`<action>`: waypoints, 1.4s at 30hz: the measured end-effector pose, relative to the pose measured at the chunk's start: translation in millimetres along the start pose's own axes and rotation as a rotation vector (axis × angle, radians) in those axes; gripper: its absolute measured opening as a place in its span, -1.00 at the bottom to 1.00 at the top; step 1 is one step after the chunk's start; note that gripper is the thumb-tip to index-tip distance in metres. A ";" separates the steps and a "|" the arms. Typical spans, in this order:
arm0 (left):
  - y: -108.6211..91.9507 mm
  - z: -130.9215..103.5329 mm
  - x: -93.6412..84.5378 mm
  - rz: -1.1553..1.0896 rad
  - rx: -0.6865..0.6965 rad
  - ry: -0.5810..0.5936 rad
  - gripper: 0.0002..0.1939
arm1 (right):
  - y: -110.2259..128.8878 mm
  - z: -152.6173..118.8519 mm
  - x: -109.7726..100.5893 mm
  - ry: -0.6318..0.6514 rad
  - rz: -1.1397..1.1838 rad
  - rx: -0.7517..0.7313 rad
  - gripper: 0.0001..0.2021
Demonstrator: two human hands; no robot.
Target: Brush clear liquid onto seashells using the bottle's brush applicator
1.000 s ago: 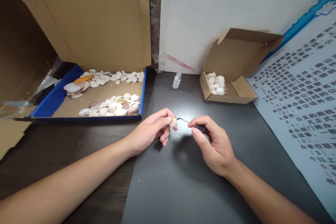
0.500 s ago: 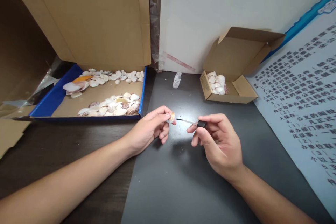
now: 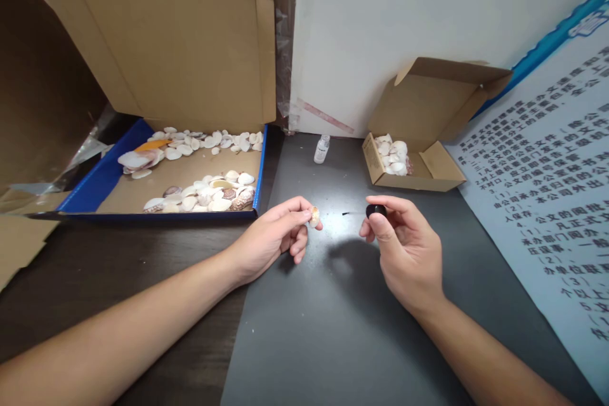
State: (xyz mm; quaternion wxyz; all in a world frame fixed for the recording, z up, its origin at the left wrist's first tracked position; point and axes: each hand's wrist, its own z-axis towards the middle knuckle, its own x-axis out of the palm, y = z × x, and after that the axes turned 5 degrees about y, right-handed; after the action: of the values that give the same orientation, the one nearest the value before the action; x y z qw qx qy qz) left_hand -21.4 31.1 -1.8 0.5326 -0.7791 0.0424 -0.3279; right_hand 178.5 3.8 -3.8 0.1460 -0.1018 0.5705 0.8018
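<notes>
Both hands are above the grey mat (image 3: 290, 355), well apart from each other; the left hand (image 3: 273, 231) is almost closed at the thumb and forefinger, and between these fingers it pinches a small shell (image 3: 314, 217), which is whitish with some yellow-brown colour; its other fingers are curled below, and they do not seem to hold any other thing.

The right hand (image 3: 409, 250) is partly closed, with thumb and fingers around a black cap (image 3: 375, 210); from this cap a thin brush (image 3: 346, 214) points to the left, toward the shell; its dark tip is near the shell but does not touch it, and a gap is visible between them.

Behind the hands, a small bottle (image 3: 321, 150) with a white label stands on the mat, near the white panel (image 3: 419, 6); to the left, on the dark bench (image 3: 181, 342), there is an open blue-walled box (image 3: 90, 184), and its shells lie in one row along the far side and in one pile at the near right corner; an orange piece (image 3: 153, 145) lies beside the larger shells at the left; to the right of the bottle there is an open small carton (image 3: 423, 183), with pale shells gathered in its left part; a printed sheet (image 3: 537, 203) with black characters is at the far right.
</notes>
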 end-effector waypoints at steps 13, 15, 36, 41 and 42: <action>1.0 0.5 0.4 0.027 0.006 -0.030 -0.86 | 5.5 -10.4 0.9 0.090 -0.109 -0.268 -0.75; 1.0 0.0 0.7 0.040 0.001 -0.028 -0.86 | 9.5 -9.7 0.6 0.098 -0.209 -0.350 -0.74; 1.3 -0.4 1.1 0.022 0.022 -0.031 -0.87 | 17.2 -7.4 -0.7 0.172 -0.346 -0.513 -0.74; 0.7 0.4 1.0 0.010 0.022 -0.025 -0.87 | 15.4 -3.1 -1.6 0.141 -0.389 -0.493 -0.79; 0.5 0.6 1.2 0.011 0.022 -0.026 -0.87 | 15.4 -2.3 -1.7 0.126 -0.398 -0.497 -0.79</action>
State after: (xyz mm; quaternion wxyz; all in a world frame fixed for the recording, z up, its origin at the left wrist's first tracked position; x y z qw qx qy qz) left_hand -20.0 30.9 -1.8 0.5435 -0.7772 0.0361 -0.3151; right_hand 174.7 -3.3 9.6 0.2351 -0.2932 0.3339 0.8645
